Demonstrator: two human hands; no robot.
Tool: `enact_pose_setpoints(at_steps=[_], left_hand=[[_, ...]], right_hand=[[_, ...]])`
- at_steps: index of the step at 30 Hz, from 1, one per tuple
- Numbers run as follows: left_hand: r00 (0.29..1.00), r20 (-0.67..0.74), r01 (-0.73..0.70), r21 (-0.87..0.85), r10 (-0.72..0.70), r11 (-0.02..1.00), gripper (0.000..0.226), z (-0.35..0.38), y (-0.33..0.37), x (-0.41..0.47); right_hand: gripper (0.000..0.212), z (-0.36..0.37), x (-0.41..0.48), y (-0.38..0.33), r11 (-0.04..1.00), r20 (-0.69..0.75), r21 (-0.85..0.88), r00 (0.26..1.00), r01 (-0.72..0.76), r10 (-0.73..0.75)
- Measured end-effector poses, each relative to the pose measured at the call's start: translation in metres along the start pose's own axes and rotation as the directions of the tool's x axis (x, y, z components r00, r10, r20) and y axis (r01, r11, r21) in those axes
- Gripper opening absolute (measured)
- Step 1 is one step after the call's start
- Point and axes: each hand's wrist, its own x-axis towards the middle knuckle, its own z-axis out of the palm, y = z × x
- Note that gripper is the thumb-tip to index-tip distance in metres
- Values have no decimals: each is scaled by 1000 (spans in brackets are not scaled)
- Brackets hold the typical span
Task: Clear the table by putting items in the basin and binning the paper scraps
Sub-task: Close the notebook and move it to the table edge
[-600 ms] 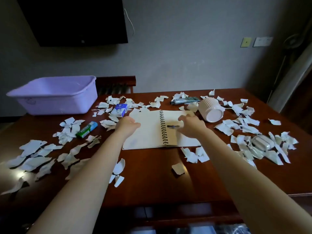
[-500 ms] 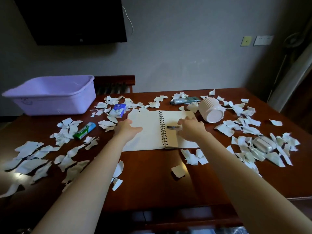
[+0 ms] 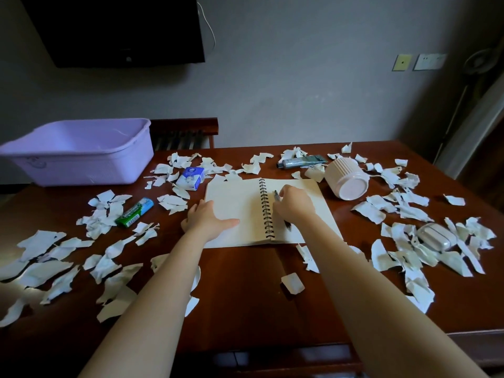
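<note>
Gripping the pen (image 3: 276, 195) over the open notebook (image 3: 234, 203), the right hand (image 3: 296, 204) curls its fingers round it; the left hand (image 3: 210, 218) presses flat on the page. Barely begun — basin (image 3: 81, 165) at far left looks empty, paper scraps (image 3: 41, 241) cover the table (image 3: 245, 296).

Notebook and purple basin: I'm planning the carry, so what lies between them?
In the head view, a blue tissue pack and torn paper scraps lie between them.

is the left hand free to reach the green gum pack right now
Probably yes: the left hand rests on the notebook, and only loose paper scraps lie between it and the gum pack.
</note>
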Motion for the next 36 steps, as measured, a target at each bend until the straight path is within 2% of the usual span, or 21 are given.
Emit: enact_pose_setpoints(at_steps=[5,8,10,13,16,19,22,27,30,36], left_hand=[[999,-27,20,-21,-20,1000,92,-5,4,-2],[999,2,50,-26,-50,998,95,-8,8,3],[997,15,77,-38,-76,996,97,-10,13,6],[990,11,138,-162,-138,977,97,-17,20,9],[978,80,209,-414,-193,886,93,-27,21,14],[958,180,286,-600,-222,747,81,-34,18,16],[942,236,336,-661,-239,671,72,-38,16,14],[926,247,370,-738,-285,565,62,-35,11,15],[940,205,334,-704,-271,627,66,-34,22,10],[978,-20,170,-490,-206,855,53,-60,36,11]], right_hand=[[36,9,-8,-5,996,3,-79,999,51,-51],[46,4,-15,-2,993,30,-90,997,75,-73],[58,-2,-21,3,987,45,-117,993,113,-108],[91,-11,-32,8,956,225,-186,957,225,-182],[115,-11,-42,8,916,352,-234,907,325,-231],[120,-5,-47,10,872,365,-294,889,392,-277],[120,-4,-45,14,870,346,-294,892,396,-290],[119,-5,-47,17,876,326,-273,895,398,-304],[118,-6,-49,19,887,304,-258,903,384,-303],[114,-2,-51,5,901,292,-238,911,364,-291]])
